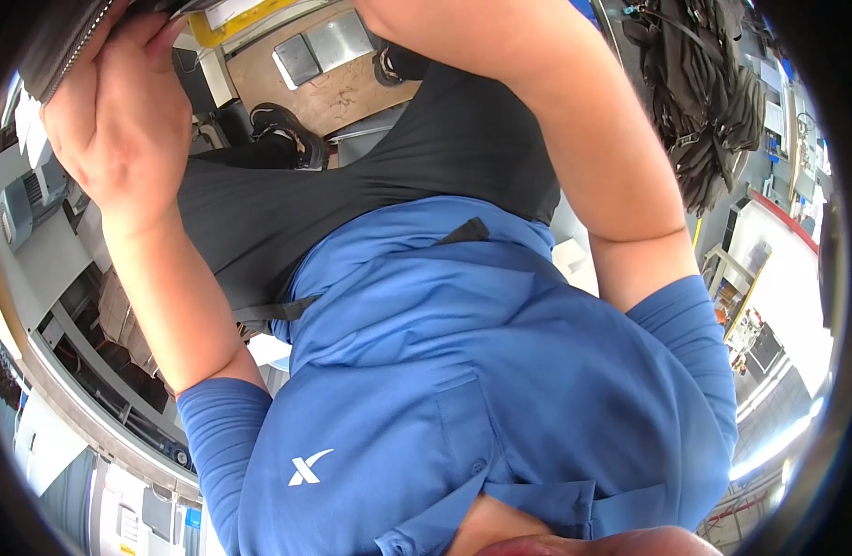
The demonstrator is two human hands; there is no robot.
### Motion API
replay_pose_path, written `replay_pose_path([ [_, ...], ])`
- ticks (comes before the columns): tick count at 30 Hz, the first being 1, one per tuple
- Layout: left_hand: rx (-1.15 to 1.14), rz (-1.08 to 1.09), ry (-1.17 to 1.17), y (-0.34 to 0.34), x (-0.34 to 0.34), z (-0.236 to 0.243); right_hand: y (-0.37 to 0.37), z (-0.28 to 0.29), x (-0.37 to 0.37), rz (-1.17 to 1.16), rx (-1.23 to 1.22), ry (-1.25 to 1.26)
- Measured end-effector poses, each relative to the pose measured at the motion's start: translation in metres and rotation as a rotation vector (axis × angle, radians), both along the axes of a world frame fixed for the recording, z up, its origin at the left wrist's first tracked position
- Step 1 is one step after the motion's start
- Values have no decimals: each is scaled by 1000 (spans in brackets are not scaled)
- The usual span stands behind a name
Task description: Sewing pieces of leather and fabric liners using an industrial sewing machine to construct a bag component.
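At the upper left, my left hand (120, 130) has its fingers curled round a black fabric piece (60, 37). A zipper (74, 54) with pale teeth runs along the edge of that fabric, beside my knuckles. The rest of the piece runs out past the top of the picture. My right forearm (574, 111) reaches up and across to the top middle. Only the wrist end of my right hand (379, 11) shows at the upper edge; its fingers, and whatever they may hold, are cut off.
Below, my shoes rest near a brown board (352, 93) with metal plates (338, 44) on it. A yellow-edged frame (208, 28) stands above the board. A heap of dark fabric pieces (708, 93) hangs at the right. Grey machine parts (27, 208) and a curved bench edge (92, 417) lie left.
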State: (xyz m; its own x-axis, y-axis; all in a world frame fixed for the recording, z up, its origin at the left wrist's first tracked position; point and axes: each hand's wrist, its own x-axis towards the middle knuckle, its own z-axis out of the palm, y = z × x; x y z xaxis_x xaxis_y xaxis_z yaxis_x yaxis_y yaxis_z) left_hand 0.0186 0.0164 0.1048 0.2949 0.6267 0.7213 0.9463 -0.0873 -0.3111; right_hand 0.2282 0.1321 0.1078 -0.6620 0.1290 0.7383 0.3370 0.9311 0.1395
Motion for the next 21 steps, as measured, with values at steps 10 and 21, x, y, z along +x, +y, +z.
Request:
replay_pose_path([
  [10,-27,47,-21,-8,-2,3,16,-8,-8,83,239,138],
  [21,-42,60,-25,-11,8,-3,4,4,6,57,40,-57],
])
